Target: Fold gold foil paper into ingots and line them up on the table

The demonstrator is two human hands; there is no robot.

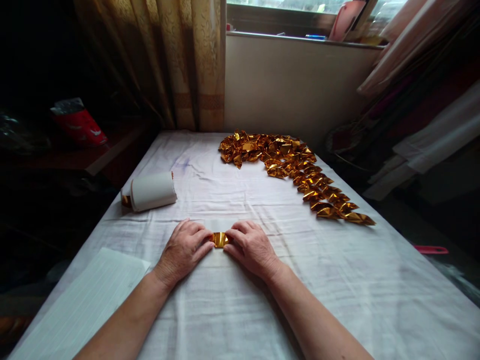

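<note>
A small piece of shiny gold foil paper [220,240] is held between my two hands, low over the white cloth in the middle of the table. My left hand [184,246] pinches its left end between thumb and fingers. The right end is gripped the same way by my right hand [252,246]. Fingertips cover both ends, so only the flat middle shows. Beyond my hands, a curving pile of folded gold foil pieces [279,150] runs from the far edge toward the right side.
A white roll [153,192] with some gold at its end lies on its side at the left. Nearer me, a pale lined sheet [86,305] rests on the white tablecloth [337,300]. Curtains [202,65] hang behind, and clothes [442,135] hang at the right.
</note>
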